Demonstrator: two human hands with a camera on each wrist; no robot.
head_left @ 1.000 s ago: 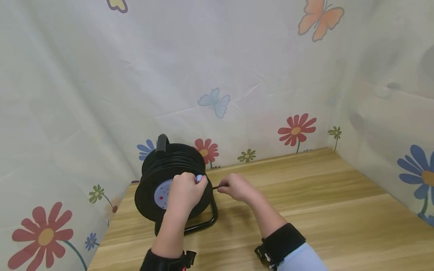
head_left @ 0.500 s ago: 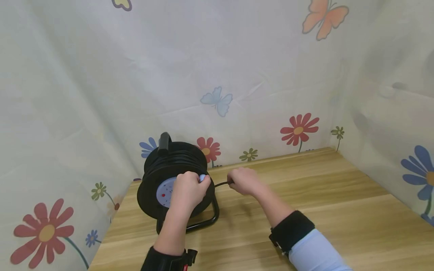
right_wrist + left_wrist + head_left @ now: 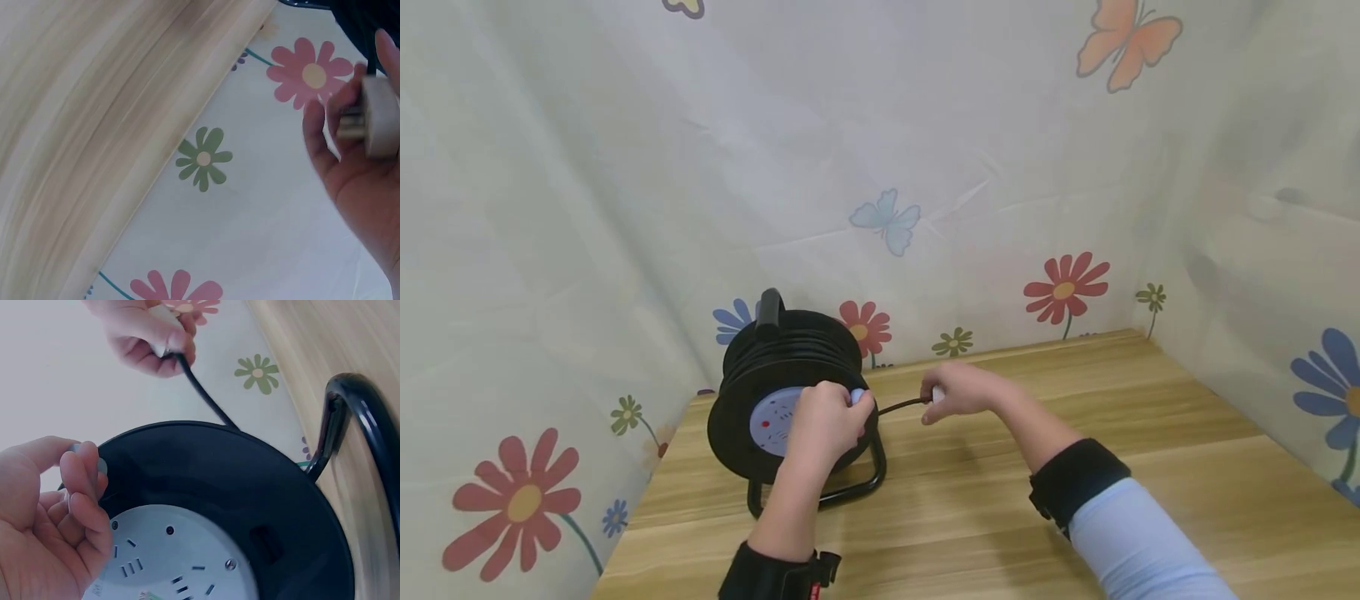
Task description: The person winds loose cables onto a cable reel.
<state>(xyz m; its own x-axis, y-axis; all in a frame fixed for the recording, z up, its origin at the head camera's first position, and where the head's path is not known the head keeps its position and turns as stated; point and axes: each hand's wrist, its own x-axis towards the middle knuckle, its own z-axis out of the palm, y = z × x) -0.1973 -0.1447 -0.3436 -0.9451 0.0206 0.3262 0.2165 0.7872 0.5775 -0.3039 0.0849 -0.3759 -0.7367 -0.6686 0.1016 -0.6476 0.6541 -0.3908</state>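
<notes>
A black cable reel [image 3: 733,425] stands on its tubular frame at the left of the table, black cable wound round its drum. Its pale socket panel [image 3: 181,550] faces the person. My left hand [image 3: 827,421] grips the small pale blue crank knob [image 3: 857,396] near the reel's right rim, fingers curled round it. To the right of the reel, my right hand [image 3: 962,390] holds a white plug [image 3: 381,119] with its pins showing in the right wrist view. From the plug a short stretch of cable [image 3: 206,397] runs back to the drum.
The wood-grain table [image 3: 1112,467] reaches right and forward. A white cloth with printed flowers and butterflies [image 3: 887,221] hangs behind and along the sides. The reel's carrying handle [image 3: 769,314] sticks up at the top, and its tubular foot [image 3: 868,483] rests on the table.
My right hand has moved right, away from the reel, and a longer stretch of cable shows between them. The white plug has come into sight in it. My left hand stays on the knob.
</notes>
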